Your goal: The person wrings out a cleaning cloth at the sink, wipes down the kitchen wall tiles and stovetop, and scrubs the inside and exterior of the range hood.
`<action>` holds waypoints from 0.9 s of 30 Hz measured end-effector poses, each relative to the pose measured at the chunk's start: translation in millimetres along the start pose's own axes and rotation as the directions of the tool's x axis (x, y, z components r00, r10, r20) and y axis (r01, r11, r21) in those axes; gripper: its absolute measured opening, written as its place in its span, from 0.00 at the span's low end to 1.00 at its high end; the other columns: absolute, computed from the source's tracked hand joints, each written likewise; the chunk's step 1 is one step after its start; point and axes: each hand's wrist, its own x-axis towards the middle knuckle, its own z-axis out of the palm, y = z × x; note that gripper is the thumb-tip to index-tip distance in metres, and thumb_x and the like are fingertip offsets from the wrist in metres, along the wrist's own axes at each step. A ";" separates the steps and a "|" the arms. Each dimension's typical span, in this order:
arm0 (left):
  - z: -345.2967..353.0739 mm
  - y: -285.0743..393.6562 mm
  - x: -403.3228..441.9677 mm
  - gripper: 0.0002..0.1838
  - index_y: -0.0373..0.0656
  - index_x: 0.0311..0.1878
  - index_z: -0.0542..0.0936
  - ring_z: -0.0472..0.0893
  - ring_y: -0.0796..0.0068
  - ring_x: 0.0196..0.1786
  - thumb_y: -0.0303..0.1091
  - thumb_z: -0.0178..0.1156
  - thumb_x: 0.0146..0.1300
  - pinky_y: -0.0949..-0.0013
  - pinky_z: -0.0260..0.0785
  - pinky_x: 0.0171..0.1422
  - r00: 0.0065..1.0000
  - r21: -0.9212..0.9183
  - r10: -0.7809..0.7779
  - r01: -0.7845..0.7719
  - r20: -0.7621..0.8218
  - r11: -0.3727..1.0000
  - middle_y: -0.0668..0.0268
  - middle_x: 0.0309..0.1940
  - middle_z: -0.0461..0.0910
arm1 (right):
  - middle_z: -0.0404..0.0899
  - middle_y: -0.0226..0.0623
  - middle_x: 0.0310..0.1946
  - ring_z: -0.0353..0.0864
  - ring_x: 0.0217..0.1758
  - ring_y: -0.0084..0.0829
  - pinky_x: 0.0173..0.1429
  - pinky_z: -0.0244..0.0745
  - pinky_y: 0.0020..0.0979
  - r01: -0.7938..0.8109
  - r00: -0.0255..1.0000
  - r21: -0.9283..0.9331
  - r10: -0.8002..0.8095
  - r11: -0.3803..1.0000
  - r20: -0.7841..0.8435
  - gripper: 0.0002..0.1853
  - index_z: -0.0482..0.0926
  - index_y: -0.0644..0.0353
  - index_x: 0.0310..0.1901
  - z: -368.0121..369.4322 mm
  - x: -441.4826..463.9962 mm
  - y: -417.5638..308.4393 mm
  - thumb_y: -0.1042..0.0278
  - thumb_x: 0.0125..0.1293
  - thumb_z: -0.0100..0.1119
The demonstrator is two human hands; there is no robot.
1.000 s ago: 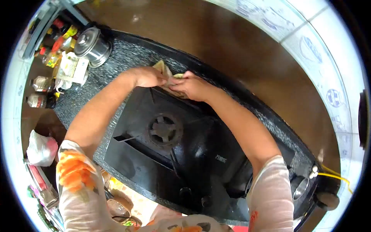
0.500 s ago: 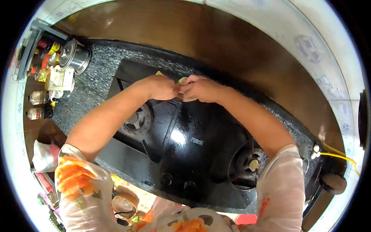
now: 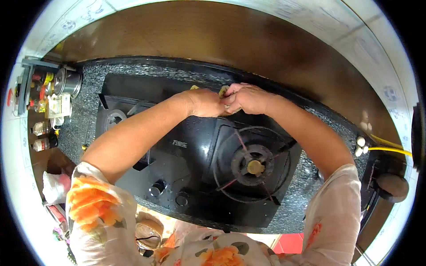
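Note:
My left hand [image 3: 205,102] and my right hand [image 3: 246,98] meet at the back edge of a black gas stove [image 3: 184,162]. Both are closed on a crumpled yellowish cloth [image 3: 222,91]. Bits of it show between the hands and behind the left wrist; the rest is covered by my fingers. In front of my right forearm is the right burner [image 3: 255,166], ringed by a wire pan support. The left burner [image 3: 115,119] lies partly behind my left forearm. Two knobs [image 3: 157,188] sit along the stove's front.
Sauce bottles [image 3: 41,128] and a lidded metal pot [image 3: 68,82] stand at the left end of the speckled counter [image 3: 93,73]. Small white objects [image 3: 361,146] and a yellow hose [image 3: 390,151] are at the right. A brown wall panel [image 3: 213,37] rises behind.
The view has turned, and the stove now appears further left, with its right burner more fully visible. My hands have shifted a little right in the picture, still gripping the cloth.

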 end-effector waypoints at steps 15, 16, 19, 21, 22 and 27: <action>-46.8 138.7 125.2 0.32 0.37 0.45 0.79 0.75 0.49 0.51 0.57 0.36 0.62 0.56 0.65 0.55 0.987 -0.369 -0.163 0.157 0.015 0.916 0.48 0.48 0.77 | 0.74 0.33 0.52 0.69 0.58 0.36 0.60 0.66 0.32 -0.368 0.923 0.141 0.380 0.919 -0.067 0.22 0.83 0.39 0.44 20.7 -199.4 6.3 0.79 0.50 0.57; -49.1 147.9 129.2 0.34 0.38 0.45 0.79 0.75 0.49 0.51 0.59 0.36 0.62 0.56 0.64 0.55 0.989 -0.366 -0.146 0.141 0.014 0.920 0.47 0.48 0.77 | 0.74 0.33 0.52 0.69 0.58 0.36 0.60 0.66 0.32 -0.377 0.919 0.142 0.389 0.915 -0.067 0.22 0.83 0.39 0.44 28.4 -210.1 3.0 0.79 0.50 0.57; -36.6 160.2 160.8 0.30 0.37 0.43 0.79 0.77 0.48 0.49 0.55 0.39 0.65 0.55 0.67 0.52 0.999 -0.244 0.000 -0.012 -0.050 0.970 0.46 0.44 0.78 | 0.78 0.31 0.46 0.71 0.55 0.38 0.59 0.68 0.33 -0.439 0.825 0.201 0.481 0.876 -0.297 0.21 0.84 0.41 0.43 58.6 -237.7 -6.2 0.79 0.50 0.56; -37.5 175.0 167.7 0.21 0.37 0.41 0.79 0.79 0.49 0.44 0.46 0.43 0.67 0.53 0.69 0.48 0.970 0.079 0.224 -0.217 -0.098 0.973 0.47 0.40 0.79 | 0.79 0.31 0.45 0.72 0.53 0.38 0.58 0.68 0.33 -0.506 0.773 0.204 0.546 0.838 -0.324 0.20 0.84 0.42 0.42 74.3 -246.5 -18.1 0.79 0.49 0.57; -14.5 167.3 197.9 0.20 0.38 0.41 0.79 0.79 0.49 0.44 0.44 0.43 0.67 0.53 0.70 0.48 0.980 -0.092 0.131 -0.145 -0.149 0.985 0.48 0.40 0.79 | 0.79 0.30 0.44 0.72 0.52 0.39 0.58 0.69 0.33 -0.567 0.716 0.208 0.601 0.797 -0.355 0.20 0.84 0.44 0.41 83.0 -249.7 -24.9 0.79 0.48 0.57; -41.9 227.9 178.7 0.22 0.38 0.43 0.81 0.76 0.49 0.51 0.45 0.45 0.61 0.54 0.67 0.56 1.000 -0.117 0.021 -0.023 -0.021 0.993 0.47 0.46 0.78 | 0.79 0.34 0.47 0.72 0.52 0.43 0.56 0.70 0.36 -0.729 0.412 0.379 0.807 0.570 -0.423 0.25 0.81 0.48 0.47 117.2 -246.3 -80.5 0.83 0.46 0.54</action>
